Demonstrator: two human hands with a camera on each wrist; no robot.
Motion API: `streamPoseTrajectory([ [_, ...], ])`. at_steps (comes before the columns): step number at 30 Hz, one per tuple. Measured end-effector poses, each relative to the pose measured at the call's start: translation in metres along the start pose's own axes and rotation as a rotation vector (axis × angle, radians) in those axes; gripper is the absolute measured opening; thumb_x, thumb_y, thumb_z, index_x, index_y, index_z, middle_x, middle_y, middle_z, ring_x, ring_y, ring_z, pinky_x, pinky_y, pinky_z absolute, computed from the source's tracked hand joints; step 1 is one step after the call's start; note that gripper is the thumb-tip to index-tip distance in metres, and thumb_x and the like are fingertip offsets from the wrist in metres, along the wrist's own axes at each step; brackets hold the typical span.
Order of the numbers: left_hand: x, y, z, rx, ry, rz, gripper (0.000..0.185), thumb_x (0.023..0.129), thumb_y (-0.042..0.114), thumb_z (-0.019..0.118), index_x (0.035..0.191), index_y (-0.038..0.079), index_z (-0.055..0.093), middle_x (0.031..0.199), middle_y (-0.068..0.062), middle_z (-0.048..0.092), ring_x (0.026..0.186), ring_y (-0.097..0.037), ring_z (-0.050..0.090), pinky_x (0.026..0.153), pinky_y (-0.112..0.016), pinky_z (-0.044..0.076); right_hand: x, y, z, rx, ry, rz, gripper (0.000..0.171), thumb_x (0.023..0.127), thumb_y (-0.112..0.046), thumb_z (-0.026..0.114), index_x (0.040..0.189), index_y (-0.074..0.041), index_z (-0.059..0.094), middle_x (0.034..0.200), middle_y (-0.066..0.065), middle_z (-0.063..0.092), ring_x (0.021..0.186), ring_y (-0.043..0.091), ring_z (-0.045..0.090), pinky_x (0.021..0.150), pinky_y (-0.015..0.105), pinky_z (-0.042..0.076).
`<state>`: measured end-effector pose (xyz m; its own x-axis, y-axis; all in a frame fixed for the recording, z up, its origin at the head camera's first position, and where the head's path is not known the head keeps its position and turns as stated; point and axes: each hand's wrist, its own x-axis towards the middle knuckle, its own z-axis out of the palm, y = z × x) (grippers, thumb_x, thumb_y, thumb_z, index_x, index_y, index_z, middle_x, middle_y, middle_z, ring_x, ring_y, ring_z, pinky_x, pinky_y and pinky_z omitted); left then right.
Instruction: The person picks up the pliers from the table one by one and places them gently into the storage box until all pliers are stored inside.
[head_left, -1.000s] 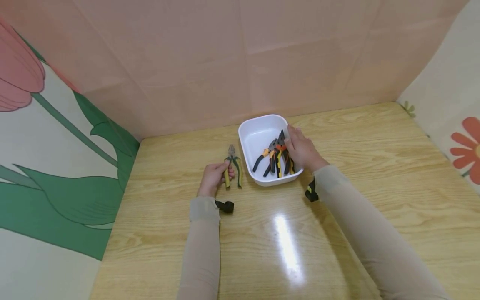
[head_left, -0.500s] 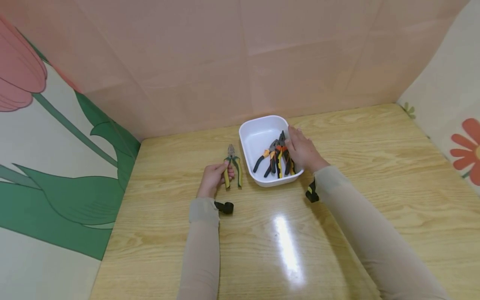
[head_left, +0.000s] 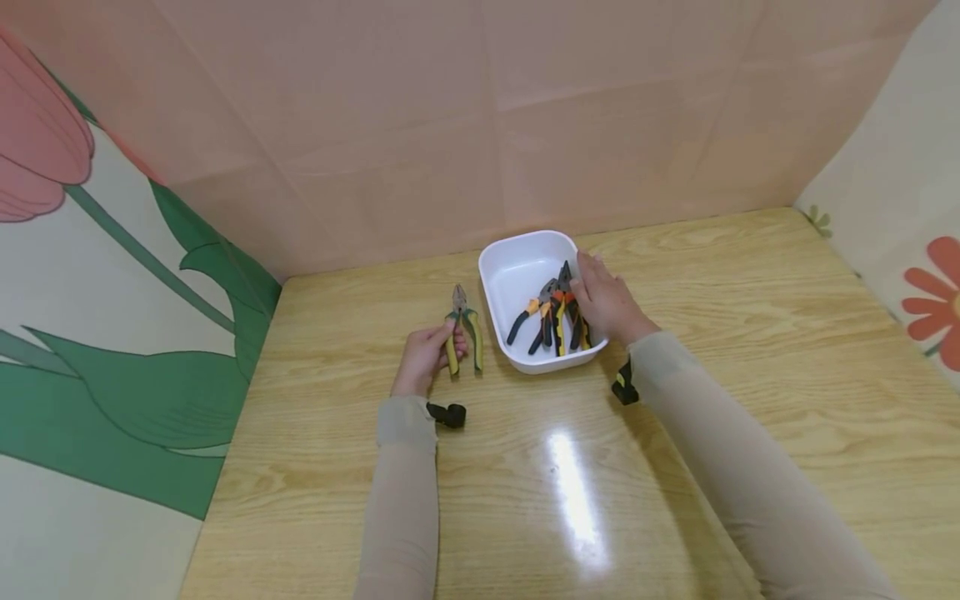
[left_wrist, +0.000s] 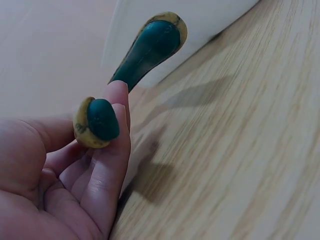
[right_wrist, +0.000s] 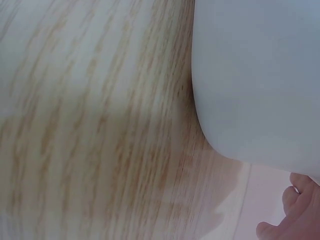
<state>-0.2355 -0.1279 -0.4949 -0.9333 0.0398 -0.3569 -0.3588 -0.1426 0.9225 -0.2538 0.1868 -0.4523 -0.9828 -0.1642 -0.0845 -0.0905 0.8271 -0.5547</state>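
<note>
My left hand (head_left: 424, 357) pinches one handle of a pair of combination pliers (head_left: 471, 321) with yellow and green grips. Their handles are spread apart and the metal nose points away from me. In the left wrist view, thumb and fingers hold the near handle of the pliers (left_wrist: 102, 120), while the other handle stands free beyond the fingertips. At the right side of a white plastic tray (head_left: 517, 250), my right hand (head_left: 606, 300) grips the rim, thumb over the edge. The right wrist view shows the outer wall of the tray (right_wrist: 255, 75) with fingertips (right_wrist: 290, 200) past its corner.
Inside the tray lie several pliers (head_left: 557, 321) with black, orange and yellow handles, bunched toward its right side. A wooden table (head_left: 315, 450) lies under everything. Behind it rises a pink cloth-like wall (head_left: 375, 125), with flower-patterned panels at left and right.
My left hand has shifted the green-handled pliers slightly to the left and away from me. My right hand and the tray have stayed almost in place.
</note>
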Motion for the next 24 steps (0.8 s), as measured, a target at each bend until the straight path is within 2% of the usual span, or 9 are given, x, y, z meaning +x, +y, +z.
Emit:
streamPoseTrajectory([
  [8, 0.0002, 0.0012, -0.0013, -0.007, -0.015, -0.005, 0.033, 0.104, 0.026, 0.061, 0.104, -0.006, 0.069, 0.086, -0.009, 0.069, 0.073, -0.014, 0.068, 0.069, -0.025, 0.059, 0.0002, 0.0007, -0.0010, 0.006, -0.007, 0.009, 0.063, 0.112, -0.035, 0.023, 0.162, -0.008, -0.004, 0.169, 0.014, -0.001, 0.154, 0.037, -0.004, 0.121, 0.063, 0.000],
  [16, 0.0009, 0.0016, -0.0021, -0.045, -0.020, 0.020, 0.036, 0.105, 0.022, 0.059, 0.112, -0.012, 0.066, 0.086, -0.009, 0.070, 0.074, -0.015, 0.070, 0.069, -0.025, 0.059, 0.0019, 0.0037, 0.0003, -0.011, 0.026, -0.022, 0.062, 0.112, -0.031, 0.024, 0.162, -0.005, -0.001, 0.169, 0.017, 0.002, 0.154, 0.039, 0.000, 0.120, 0.065, 0.002],
  [24, -0.0016, 0.0015, -0.0021, -0.116, -0.010, 0.032, 0.034, 0.104, 0.022, 0.059, 0.109, -0.012, 0.065, 0.083, -0.008, 0.068, 0.073, -0.016, 0.068, 0.068, -0.025, 0.059, 0.0017, 0.0031, 0.0024, -0.007, 0.020, -0.007, 0.063, 0.112, -0.036, 0.023, 0.162, -0.008, -0.002, 0.169, 0.014, 0.001, 0.155, 0.037, -0.002, 0.121, 0.063, 0.001],
])
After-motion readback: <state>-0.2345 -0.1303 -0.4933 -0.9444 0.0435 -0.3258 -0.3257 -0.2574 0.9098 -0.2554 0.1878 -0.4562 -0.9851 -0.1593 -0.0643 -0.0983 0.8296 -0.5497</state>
